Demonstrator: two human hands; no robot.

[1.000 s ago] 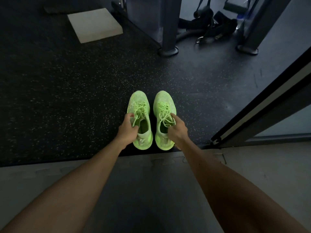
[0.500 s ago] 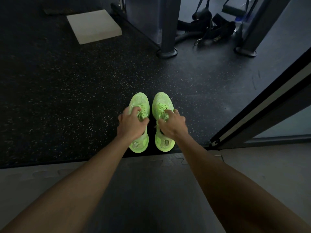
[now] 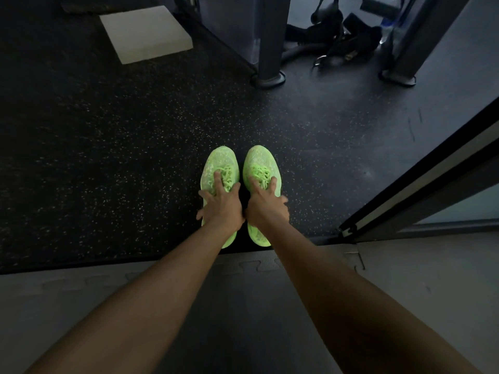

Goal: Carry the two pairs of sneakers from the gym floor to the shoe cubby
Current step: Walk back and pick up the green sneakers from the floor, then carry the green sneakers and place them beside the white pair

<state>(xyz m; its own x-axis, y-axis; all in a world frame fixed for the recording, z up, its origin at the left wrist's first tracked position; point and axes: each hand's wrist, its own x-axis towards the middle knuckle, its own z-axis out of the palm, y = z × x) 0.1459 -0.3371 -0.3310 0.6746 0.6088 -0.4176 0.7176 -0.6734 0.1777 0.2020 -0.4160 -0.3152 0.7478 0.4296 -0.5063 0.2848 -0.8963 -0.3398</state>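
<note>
A pale foam block [image 3: 145, 33] lies at the far left on the dark speckled gym floor [image 3: 108, 157], beside the steel upright of a weight machine [image 3: 267, 39]. In the centre, a pair of neon green sneakers stands side by side near the floor's front edge, toes pointing away from the camera, where grey interlocking mats [image 3: 243, 306] begin. The left hand [image 3: 222, 205] lies flat over the left sneaker [image 3: 219, 168], its fingers [image 3: 217, 180] spread across the laces and down both sides of the upper. The right hand [image 3: 266, 205] covers the right sneaker [image 3: 259, 164] in the same way, fingers [image 3: 253, 183] splayed over the laces and outer edge; neither hand has closed round a shoe. The two hands sit just beside each other, nearly touching at the wrists. Black straps and cable handles [image 3: 337, 44] are heaped on the floor behind the upright. At far right, a dark door frame [image 3: 421, 182] runs diagonally across the scene.
</note>
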